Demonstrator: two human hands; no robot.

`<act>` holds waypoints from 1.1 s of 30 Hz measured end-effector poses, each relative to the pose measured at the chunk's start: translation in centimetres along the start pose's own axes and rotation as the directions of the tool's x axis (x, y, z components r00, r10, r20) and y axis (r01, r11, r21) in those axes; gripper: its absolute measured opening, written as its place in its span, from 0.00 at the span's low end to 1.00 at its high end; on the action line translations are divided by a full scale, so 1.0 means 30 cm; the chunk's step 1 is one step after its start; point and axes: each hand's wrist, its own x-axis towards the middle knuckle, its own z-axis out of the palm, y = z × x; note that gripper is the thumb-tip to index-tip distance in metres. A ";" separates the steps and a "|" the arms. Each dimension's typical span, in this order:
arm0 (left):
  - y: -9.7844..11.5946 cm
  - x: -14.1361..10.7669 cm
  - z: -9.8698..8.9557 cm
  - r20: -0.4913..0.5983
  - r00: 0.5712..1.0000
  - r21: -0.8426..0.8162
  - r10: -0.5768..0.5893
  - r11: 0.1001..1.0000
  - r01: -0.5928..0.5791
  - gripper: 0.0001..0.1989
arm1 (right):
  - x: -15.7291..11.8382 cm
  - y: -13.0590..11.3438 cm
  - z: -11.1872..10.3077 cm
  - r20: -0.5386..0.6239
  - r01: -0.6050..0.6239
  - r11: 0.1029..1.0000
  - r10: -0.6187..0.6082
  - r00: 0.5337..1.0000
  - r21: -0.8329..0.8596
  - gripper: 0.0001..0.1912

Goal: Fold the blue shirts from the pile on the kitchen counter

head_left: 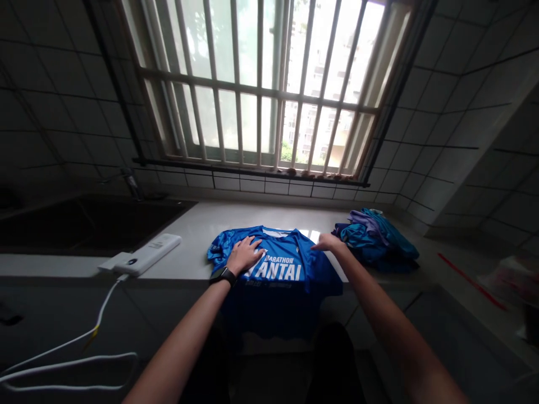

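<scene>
Our left hand [243, 255] lies spread flat on the blue running shirt [286, 269], while our right hand [328, 242] rests its fingertips at the shoulder on our right. The shirt's long axis points straight ahead, hem hanging off the table [202, 224] toward us, collar far. A pile of clothes [374, 238] sits beyond.

The left hand [243, 254] lies flat on a blue running shirt [280, 266] on the worktop [197, 224]. The right hand [328, 242] seems to touch the shirt's 2 o'clock edge, near a heap of clothes [374, 238]; a power bank [141, 255] sits at 9 o'clock.
</scene>
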 end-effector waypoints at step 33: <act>0.005 -0.012 -0.014 -0.010 1.000 -0.054 0.000 0.999 -0.001 0.29 | -0.073 0.133 0.055 -0.276 -0.365 0.925 0.324 0.905 -0.109 0.24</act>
